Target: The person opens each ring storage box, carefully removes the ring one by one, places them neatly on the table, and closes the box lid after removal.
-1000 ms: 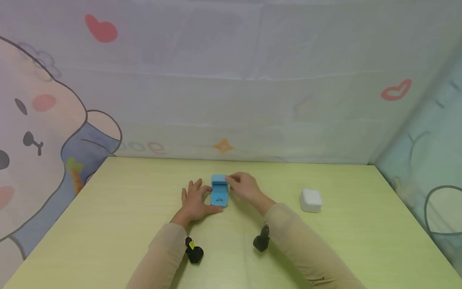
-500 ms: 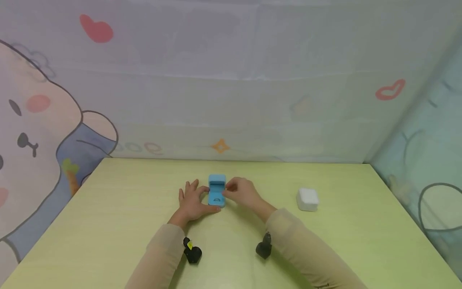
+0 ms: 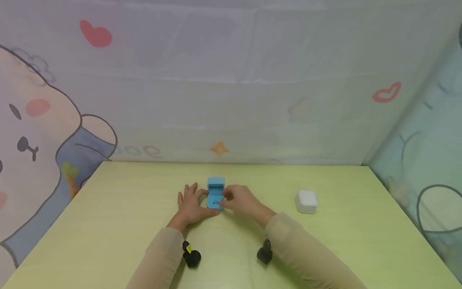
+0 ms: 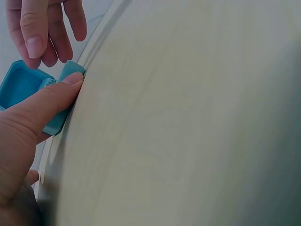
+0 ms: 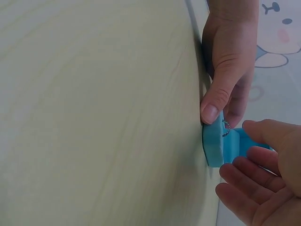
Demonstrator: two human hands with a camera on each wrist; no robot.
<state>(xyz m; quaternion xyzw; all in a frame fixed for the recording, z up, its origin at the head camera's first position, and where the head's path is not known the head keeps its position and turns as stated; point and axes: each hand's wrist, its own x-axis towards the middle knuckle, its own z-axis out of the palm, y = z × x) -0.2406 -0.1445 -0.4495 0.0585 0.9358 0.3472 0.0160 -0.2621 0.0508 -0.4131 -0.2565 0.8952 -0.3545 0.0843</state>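
Note:
A light-blue ring box (image 3: 216, 181) stands on the table with its lid raised. A ring (image 5: 228, 128) sticks up from its cushion. My left hand (image 3: 190, 205) holds the box by its base, thumb across the front and index finger at the back left. In the left wrist view, the thumb lies against the blue box (image 4: 55, 124). My right hand (image 3: 242, 200) hovers at the box's right side, thumb and fingertips close to the ring. In the right wrist view its thumb and fingers are apart, loosely bent, with nothing seen between them.
A small white box (image 3: 306, 202) with rounded corners stands to the right on the pale wooden table (image 3: 144, 176). Black wrist cameras sit on both sleeves. A printed cloth (image 3: 252, 100) hangs behind the table's far edge.
My right hand has left the raised lid and come down and nearer, to beside the ring. The left hand keeps its hold on the box. The head view has shifted slightly.

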